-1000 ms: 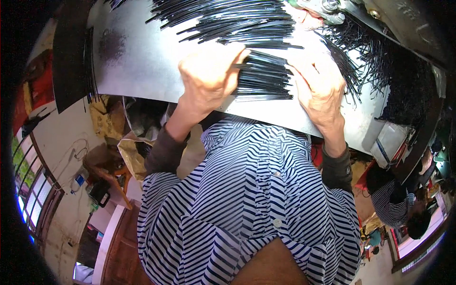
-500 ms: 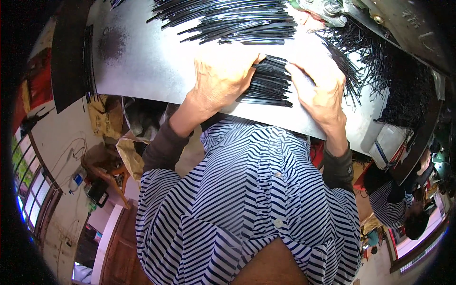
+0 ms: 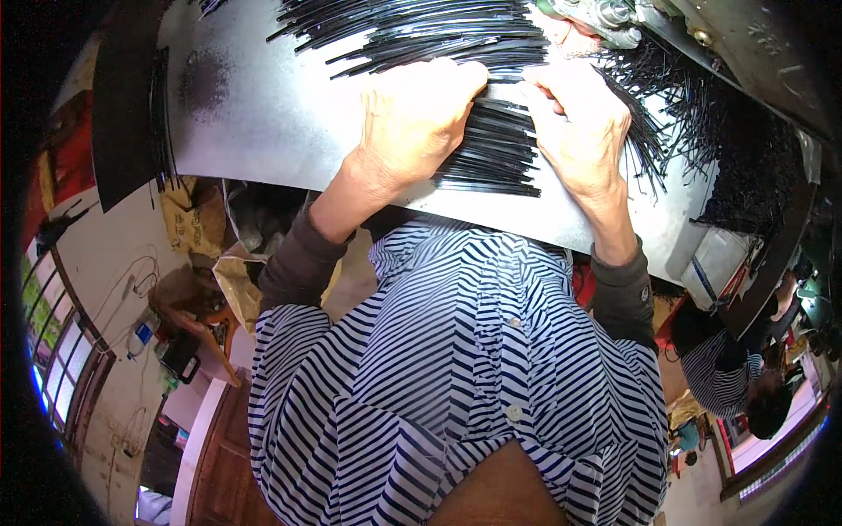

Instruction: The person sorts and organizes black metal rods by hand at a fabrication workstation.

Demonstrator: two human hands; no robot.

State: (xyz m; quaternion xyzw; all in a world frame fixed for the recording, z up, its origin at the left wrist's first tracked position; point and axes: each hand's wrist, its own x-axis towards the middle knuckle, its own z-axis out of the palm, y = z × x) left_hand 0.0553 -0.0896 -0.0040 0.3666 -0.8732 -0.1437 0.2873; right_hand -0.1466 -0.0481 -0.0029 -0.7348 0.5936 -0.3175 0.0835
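Note:
My left hand (image 3: pixel 417 118) is closed, its thumb and finger at the near edge of a wide pile of thin black strips (image 3: pixel 430 35). Facing it, my right hand (image 3: pixel 579 127) is curled, with its fingertips at the other end of the same strip edge. A black strip (image 3: pixel 504 79) runs between the two sets of fingertips; the grips themselves are partly washed out by glare. Below and between my hands lies a smaller bundle of black strips (image 3: pixel 491 149), side by side on the pale metal tabletop (image 3: pixel 272 131). My left hand covers part of that bundle's left end.
A tangled heap of black pieces (image 3: pixel 745 175) lies at the right, beneath a metal machine (image 3: pixel 737 44). Some long strips (image 3: pixel 160 114) lie by the left edge. A white box (image 3: pixel 719 263) is at the right corner. Another person (image 3: pixel 724 377) is at the far right.
Both hands have moved away from me, from the smaller bundle up to the near edge of the large pile. The smaller bundle stays where it was.

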